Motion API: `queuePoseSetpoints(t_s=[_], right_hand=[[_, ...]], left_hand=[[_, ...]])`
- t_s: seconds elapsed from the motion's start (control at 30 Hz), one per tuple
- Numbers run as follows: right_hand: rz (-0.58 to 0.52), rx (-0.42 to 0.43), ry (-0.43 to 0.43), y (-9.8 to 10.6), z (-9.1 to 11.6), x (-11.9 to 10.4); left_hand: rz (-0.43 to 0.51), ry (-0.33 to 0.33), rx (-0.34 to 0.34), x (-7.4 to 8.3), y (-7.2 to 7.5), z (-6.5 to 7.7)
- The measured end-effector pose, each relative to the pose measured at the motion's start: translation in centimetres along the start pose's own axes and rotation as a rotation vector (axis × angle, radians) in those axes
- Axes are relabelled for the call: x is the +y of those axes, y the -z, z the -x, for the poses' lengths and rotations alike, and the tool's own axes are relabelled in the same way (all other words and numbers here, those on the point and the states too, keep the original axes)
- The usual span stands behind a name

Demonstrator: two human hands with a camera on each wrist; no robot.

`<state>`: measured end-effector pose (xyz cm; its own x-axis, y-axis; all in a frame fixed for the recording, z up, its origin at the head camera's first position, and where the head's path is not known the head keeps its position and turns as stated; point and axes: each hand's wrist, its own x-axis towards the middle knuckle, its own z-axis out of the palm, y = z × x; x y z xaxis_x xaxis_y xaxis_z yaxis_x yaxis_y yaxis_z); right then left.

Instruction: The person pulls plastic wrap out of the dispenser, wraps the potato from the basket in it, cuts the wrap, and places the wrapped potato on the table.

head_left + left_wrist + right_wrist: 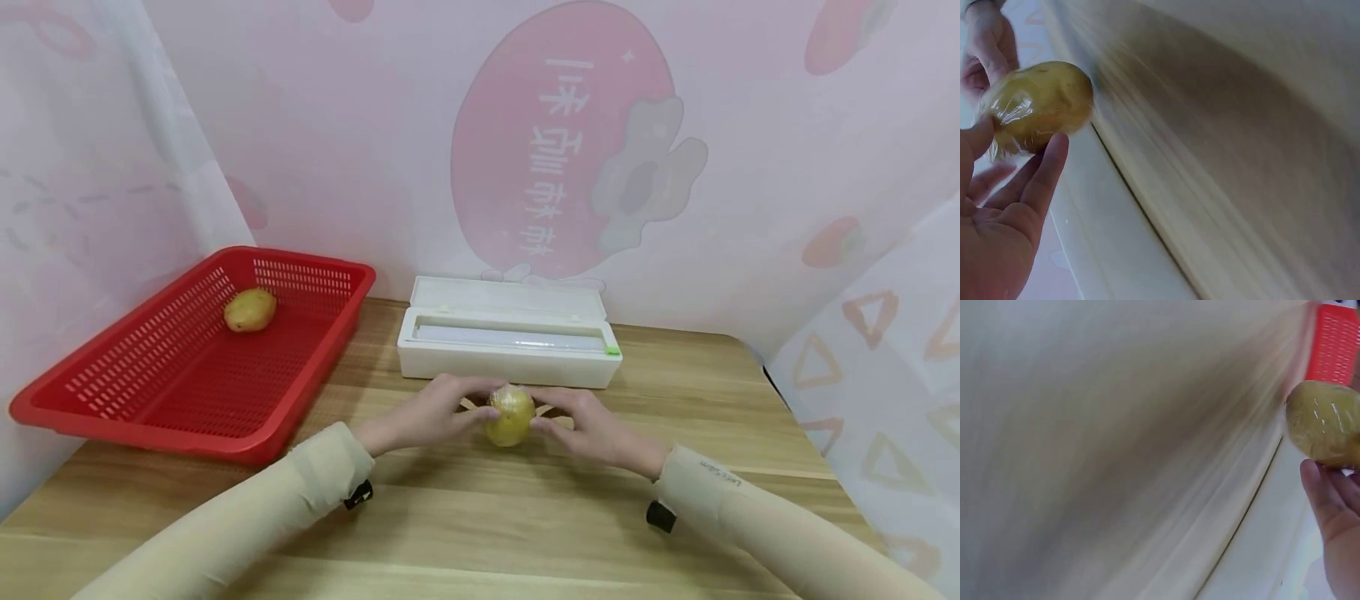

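A yellow potato (pixel 511 419) wrapped in clear plastic film is held between two hands, just in front of the white box. My left hand (pixel 442 410) pinches its left side, with the thumb and a fingertip against the film in the left wrist view. From the other side my right hand (pixel 600 427) holds it between thumb and fingers. Shiny creases of film show on the wrapped potato (pixel 1044 106) and bunch near the left thumb. In the right wrist view, a right fingertip meets the lower edge of the potato (pixel 1322 425).
A white cling film box (pixel 502 365) with its lid raised stands at the table's back, a green slider at its right end. To the left is a red slotted basket (pixel 300 408) holding another potato (pixel 251 310). Printed curtains rise behind the wooden table (pixel 480 525).
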<state>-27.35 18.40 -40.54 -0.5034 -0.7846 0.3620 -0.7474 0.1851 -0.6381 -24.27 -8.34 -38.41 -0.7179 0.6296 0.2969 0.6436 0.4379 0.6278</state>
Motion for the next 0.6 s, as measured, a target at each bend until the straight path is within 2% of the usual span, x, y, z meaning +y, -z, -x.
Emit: queuePoseSetpoints(t_s=[0.07, 0.17, 0.27, 0.37, 0.43, 0.5, 0.53, 0.6], right_hand=[[-0.118, 0.023, -0.117, 0.0, 0.0, -0.6], [-0.314, 0.040, -0.275, 0.0, -0.1, -1.5], [-0.520, 0.007, -0.394, 0.0, -0.1, -2.1], [-0.639, -0.024, -0.512, -0.4, 0.0, -2.4], [-0.649, -0.030, -0.562, -0.7, 0.1, -2.3], [-0.593, -0.011, -0.578, -1.2, 0.2, -2.1], [-0.549, 0.005, -0.570, -1.4, 0.2, -2.0], [-0.390, 0.033, -0.506, -1.6, 0.2, -1.9]], left_hand=[[0.035, 0.068, 0.019, 0.2, 0.0, 0.1], [0.171, 0.199, 0.011, 0.6, 0.0, 0.1], [0.340, 0.332, -0.023, 1.2, -0.2, 0.1], [0.409, 0.418, -0.046, 1.3, -0.7, 0.3], [0.391, 0.438, -0.047, 1.3, -1.1, 0.4], [0.330, 0.436, -0.039, 1.2, -1.5, 0.6], [0.281, 0.424, -0.033, 1.2, -1.6, 0.7], [0.139, 0.374, -0.023, 1.2, -1.7, 0.8]])
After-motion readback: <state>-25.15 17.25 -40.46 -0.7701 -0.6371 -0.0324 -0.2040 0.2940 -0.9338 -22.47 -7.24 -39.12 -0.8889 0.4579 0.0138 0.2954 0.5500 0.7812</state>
